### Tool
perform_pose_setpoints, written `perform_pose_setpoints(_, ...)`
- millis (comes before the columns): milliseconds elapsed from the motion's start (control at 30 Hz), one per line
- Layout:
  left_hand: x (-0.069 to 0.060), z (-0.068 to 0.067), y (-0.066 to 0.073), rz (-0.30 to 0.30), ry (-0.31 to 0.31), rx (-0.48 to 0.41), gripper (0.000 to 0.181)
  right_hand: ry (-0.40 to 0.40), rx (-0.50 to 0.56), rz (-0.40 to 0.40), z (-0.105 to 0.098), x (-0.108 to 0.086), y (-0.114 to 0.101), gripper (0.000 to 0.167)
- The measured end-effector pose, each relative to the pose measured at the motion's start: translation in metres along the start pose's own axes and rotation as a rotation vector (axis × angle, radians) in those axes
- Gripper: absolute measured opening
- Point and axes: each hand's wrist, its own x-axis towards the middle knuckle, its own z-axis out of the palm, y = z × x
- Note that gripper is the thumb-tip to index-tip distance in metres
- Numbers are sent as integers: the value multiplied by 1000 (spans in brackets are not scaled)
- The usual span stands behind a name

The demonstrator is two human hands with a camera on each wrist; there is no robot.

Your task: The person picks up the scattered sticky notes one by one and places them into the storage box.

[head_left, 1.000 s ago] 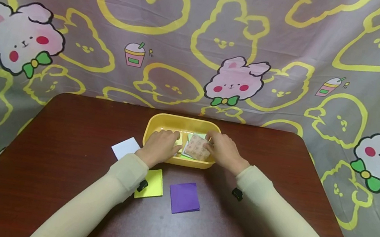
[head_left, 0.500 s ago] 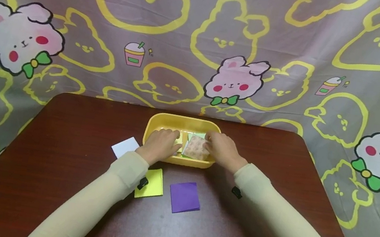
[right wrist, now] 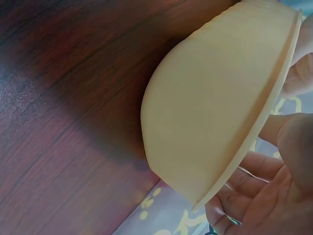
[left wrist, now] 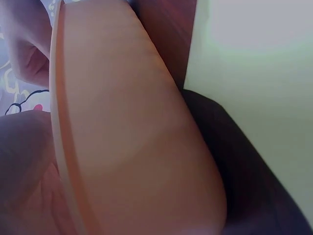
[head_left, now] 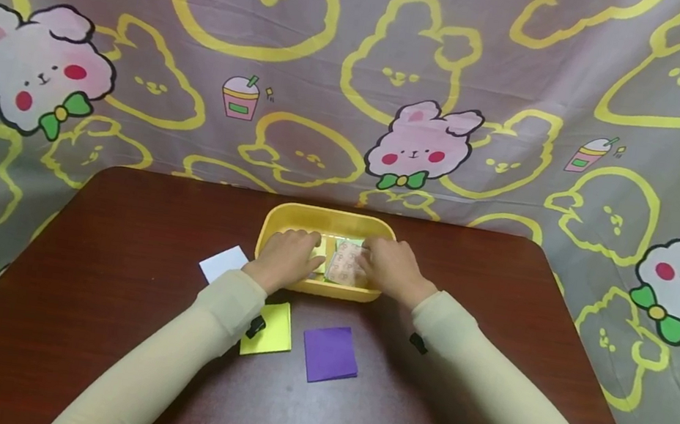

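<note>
while work is being done at the far end of the table [head_left: 102, 278], a yellow tray [head_left: 334, 290] is being flanked by two hands in the head view. a pink patterned square [head_left: 342, 266] is lying in the right part of the tray, over a green sheet [head_left: 351, 241], and is being touched at its right edge by the right hand [head_left: 396, 269]; whether it is being pinched or only pressed cannot be told. compared with a second ago, the square is being seen flatter and slightly farther left, with the right hand shifted the same way. by this, it is judged, the square is being settled into the tray. the left hand [head_left: 285, 260] is being held over the left part, its thumb near a pale yellow piece [head_left: 321, 255]; its grip is being hidden and cannot be told. outside, a white square [head_left: 225, 264], a yellow square [head_left: 273, 331] and a purple square [head_left: 331, 354] are lying on the table.

in the left wrist view, most of the space is being taken up by the tray's wall; no fingertip contact is being shown.

in the right wrist view, bent fingers are being held behind the tray's rim, and the patterned square is being concealed by the wall.
</note>
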Motion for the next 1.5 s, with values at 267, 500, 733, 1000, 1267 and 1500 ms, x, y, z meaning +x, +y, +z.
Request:
perform_pose_setpoints(267,0,-2,-2,-1,-6,15,38,-15,-5,-20,2,0,0,26)
perform_pose_setpoints(500,-1,-4,-3,-3,-5,14,38,-56,28,9,-2,-1,-3,25)
perform_pose_setpoints(733,-3,-4,-3,1,2,14,38,-87,54,31,-2,0,-2,29)
perform_pose_setpoints(1000,-6,-5,-4,1,23,25,38,-26,113,72,-6,-10,-1,45)
perform_pose_setpoints(1267,-9,-9,-1,8,43,17,38,66,118,17,-11,-29,-2,37)
perform_pose_setpoints(1500,-13,-12,2,29,63,14,37,93,123,10,-14,-34,-7,35)
